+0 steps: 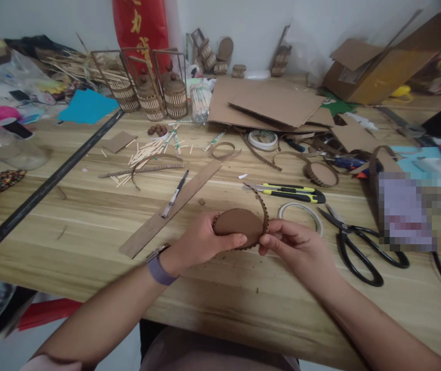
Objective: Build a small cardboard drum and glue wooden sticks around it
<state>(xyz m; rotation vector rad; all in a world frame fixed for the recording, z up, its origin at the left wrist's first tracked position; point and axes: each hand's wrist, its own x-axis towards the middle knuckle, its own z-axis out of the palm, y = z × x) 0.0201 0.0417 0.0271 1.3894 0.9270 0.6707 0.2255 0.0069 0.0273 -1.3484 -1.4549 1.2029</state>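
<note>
Person's left hand (199, 239) grasps cardboard disc (238, 221) from disc's left, thumb on top; right hand (303, 250) pinches corrugated strip (264, 205) at disc's right edge (loose end arcs away beyond disc).

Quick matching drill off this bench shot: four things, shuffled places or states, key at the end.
Things
A. Cardboard disc
B. Pen
C. Scissors
D. Brown balls

Places or states
1. Heaped in a small white dish
2. Lying partly over a long cardboard strip
3. Held by the left hand
4. Black loop handles, on the bare tabletop

Pairs: A-3, B-2, C-4, D-1
</note>
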